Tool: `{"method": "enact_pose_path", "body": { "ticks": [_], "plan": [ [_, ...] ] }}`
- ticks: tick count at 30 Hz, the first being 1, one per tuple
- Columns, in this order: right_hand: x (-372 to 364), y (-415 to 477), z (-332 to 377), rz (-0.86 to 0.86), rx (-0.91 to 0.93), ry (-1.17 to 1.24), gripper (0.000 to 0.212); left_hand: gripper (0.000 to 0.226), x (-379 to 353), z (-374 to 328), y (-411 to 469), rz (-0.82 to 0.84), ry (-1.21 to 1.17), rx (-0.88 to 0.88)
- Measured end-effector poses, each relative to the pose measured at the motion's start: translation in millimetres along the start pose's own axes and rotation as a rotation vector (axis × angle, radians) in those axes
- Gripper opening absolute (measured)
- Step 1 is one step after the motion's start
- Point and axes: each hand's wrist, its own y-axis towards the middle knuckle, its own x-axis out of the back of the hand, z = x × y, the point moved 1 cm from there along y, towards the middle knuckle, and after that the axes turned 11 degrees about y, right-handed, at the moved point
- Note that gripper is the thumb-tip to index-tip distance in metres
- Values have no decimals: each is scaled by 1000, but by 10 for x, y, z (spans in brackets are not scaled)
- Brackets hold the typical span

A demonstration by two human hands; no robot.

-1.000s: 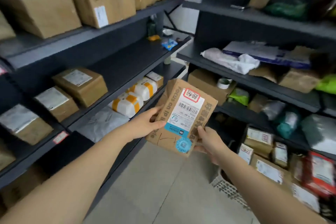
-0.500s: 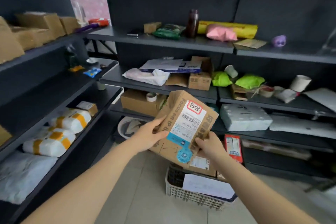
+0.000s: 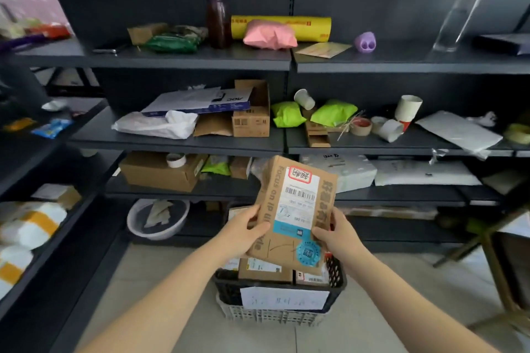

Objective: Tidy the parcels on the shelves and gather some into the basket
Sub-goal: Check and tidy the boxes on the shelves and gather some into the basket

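Observation:
I hold a flat brown cardboard parcel (image 3: 295, 209) with a white shipping label and a blue round sticker, upright in front of me. My left hand (image 3: 243, 233) grips its lower left edge, thumb on the front. My right hand (image 3: 338, 235) grips its lower right edge. Directly below the parcel stands a black and white plastic basket (image 3: 278, 306) on the floor, with several labelled boxes (image 3: 265, 268) inside it. The parcel hides part of the basket's contents.
Dark shelves (image 3: 177, 146) ahead hold cartons, white and green mailer bags (image 3: 332, 112), paper cups, tape rolls, a yellow roll and a glass bottle (image 3: 459, 11). A white basin (image 3: 157, 218) sits low left. Left shelves carry white-and-orange wrapped parcels (image 3: 31, 223). A wooden frame stands right.
My view has swung right from the left shelves to the facing shelves. The parcel, still in both hands, now hangs over the basket, which has come to the centre below.

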Motion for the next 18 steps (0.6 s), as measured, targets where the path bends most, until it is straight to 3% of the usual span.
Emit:
{"method": "enact_pose_path", "body": {
  "ticks": [13, 18],
  "plan": [
    [-282, 1907, -832, 1, -262, -70, 38, 56, -289, 869, 2101, 262, 250, 135],
    [-373, 2548, -1310, 3, -361, -133, 41, 77, -568, 1292, 2787, 338, 290, 191]
  ]
}}
